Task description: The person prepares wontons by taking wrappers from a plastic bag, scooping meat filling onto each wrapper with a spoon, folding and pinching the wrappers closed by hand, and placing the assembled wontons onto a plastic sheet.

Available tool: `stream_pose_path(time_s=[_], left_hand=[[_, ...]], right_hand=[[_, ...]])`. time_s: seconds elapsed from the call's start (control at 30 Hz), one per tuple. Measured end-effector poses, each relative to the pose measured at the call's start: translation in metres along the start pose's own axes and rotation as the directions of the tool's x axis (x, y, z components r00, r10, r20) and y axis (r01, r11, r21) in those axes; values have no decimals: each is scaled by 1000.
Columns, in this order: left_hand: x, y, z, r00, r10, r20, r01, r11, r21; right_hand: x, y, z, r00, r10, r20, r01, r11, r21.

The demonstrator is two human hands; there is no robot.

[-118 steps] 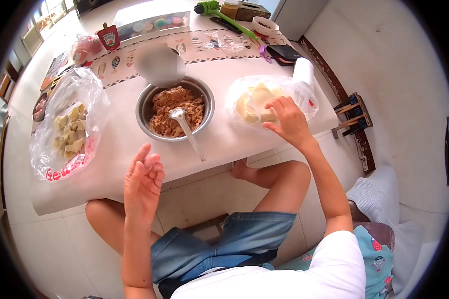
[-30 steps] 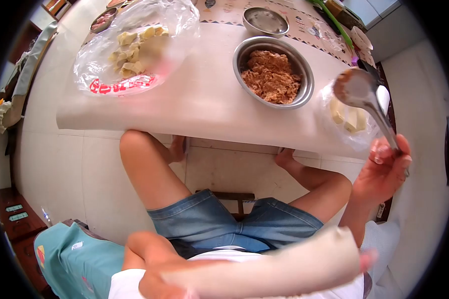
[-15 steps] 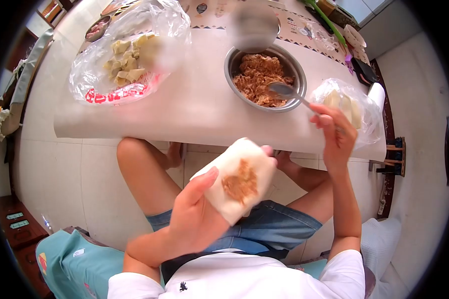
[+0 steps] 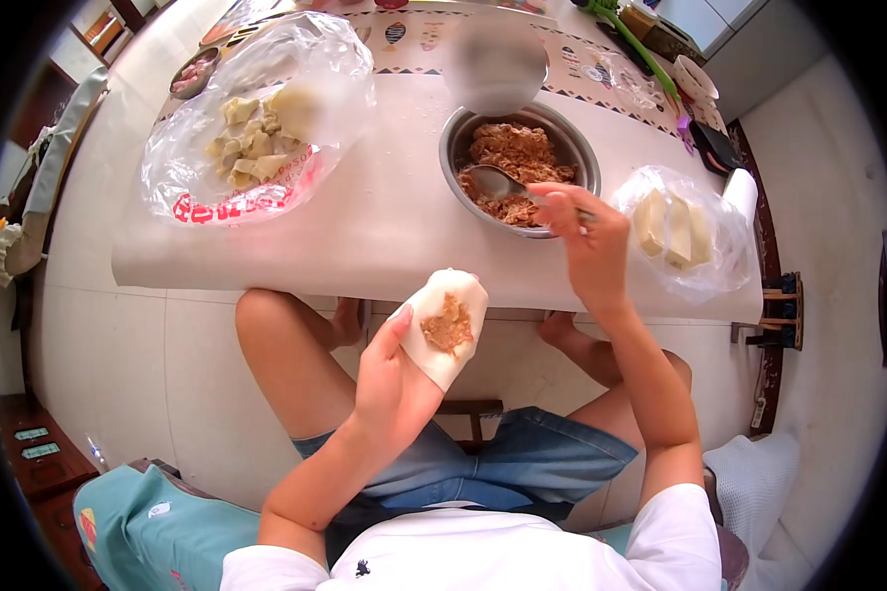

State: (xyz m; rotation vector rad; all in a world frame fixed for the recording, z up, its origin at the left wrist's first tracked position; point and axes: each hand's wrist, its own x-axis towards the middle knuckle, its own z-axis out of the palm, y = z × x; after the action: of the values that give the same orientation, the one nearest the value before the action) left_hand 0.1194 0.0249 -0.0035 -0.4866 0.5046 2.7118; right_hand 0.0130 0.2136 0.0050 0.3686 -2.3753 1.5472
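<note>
In my left hand (image 4: pixel 396 379) lies a pale wonton wrapper (image 4: pixel 434 352), the thumb over its near edge. A smear of brown meat filling (image 4: pixel 447 324) sits in the middle of the wrapper. My right hand (image 4: pixel 589 239) is closed round the handle of a metal spoon (image 4: pixel 496 180). The spoon's bowl is inside the steel bowl (image 4: pixel 589 163), against the minced filling (image 4: pixel 515 150). Beside my right hand, a clear plastic bag (image 4: pixel 724 264) holds stacks of wrappers (image 4: pixel 678 229).
At the table's left, a plastic bag (image 4: pixel 163 163) holds several folded wontons (image 4: pixel 258 138). A small bowl of meat (image 4: pixel 196 74) stands behind it. Green stalks (image 4: pixel 644 56), a black case (image 4: pixel 716 147) and a white bowl (image 4: pixel 695 79) lie at the back right.
My right hand has moved left, taking the spoon deeper over the steel bowl's filling. My left hand and the wrapper have shifted slightly left and away from my body.
</note>
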Motion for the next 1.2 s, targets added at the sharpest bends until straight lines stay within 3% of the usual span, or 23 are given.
stream_pose_path(time_s=[0.03, 0.13, 0.2, 0.27, 0.37, 0.47, 0.57, 0.6, 0.67, 0.73, 0.83, 0.9, 0.93, 1.0, 1.1, 1.2], left_hand=[[2, 1, 1, 1000, 10, 5, -10, 1000, -23], [9, 6, 6, 998, 45, 38, -39, 991, -127], [11, 9, 9, 995, 47, 83, -29, 978, -206], [13, 11, 14, 989, 45, 138, -8, 966, -260], [11, 17, 18, 964, 36, 262, 67, 924, -375], [12, 21, 16, 978, 112, 175, -53, 948, -313], [11, 21, 16, 977, 133, 167, -79, 951, -300], [10, 21, 18, 977, 127, 172, -70, 951, -300], [8, 19, 21, 975, 115, 191, -53, 952, -302], [6, 19, 20, 972, 101, 210, -30, 947, -320], [5, 17, 17, 971, 74, 225, 7, 940, -341], [5, 16, 20, 976, 52, 211, 18, 947, -320], [4, 14, 21, 976, 42, 213, 26, 952, -305], [1, 13, 21, 975, 33, 218, 30, 960, -278], [-3, 14, 22, 976, 39, 216, 9, 976, -217], [-2, 11, 22, 977, 3, 215, 39, 980, -193]], right_hand=[[-2, -2, -5, 993, 120, -19, -118, 988, 101], [-21, -20, -21, 994, 21, -103, 1, 977, 211], [-42, -38, -36, 968, -253, 7, 252, 967, 16], [-58, -34, -41, 739, -649, 182, 670, 736, -93], [-76, -35, -39, 424, -761, 491, 905, 375, -200], [-85, -26, -49, 439, -740, 510, 898, 383, -217], [-89, -37, -58, 538, -725, 430, 834, 534, -143], [-90, -35, -54, 608, -741, 283, 790, 600, -128], [-85, -44, -54, 808, -575, 127, 576, 817, 36], [-80, -51, -52, 942, -334, 33, 316, 916, 248], [-63, -47, -45, 984, -56, -167, 86, 980, 178], [-29, -29, -44, 970, -241, 36, 243, 953, -183], [-18, -14, -40, 937, -310, 163, 350, 845, -404], [-2, 6, -27, 833, -331, 443, 552, 454, -699], [-23, -12, -21, 872, -223, 436, 484, 522, -702], [-48, -33, -19, 777, -473, 416, 630, 594, -501]])
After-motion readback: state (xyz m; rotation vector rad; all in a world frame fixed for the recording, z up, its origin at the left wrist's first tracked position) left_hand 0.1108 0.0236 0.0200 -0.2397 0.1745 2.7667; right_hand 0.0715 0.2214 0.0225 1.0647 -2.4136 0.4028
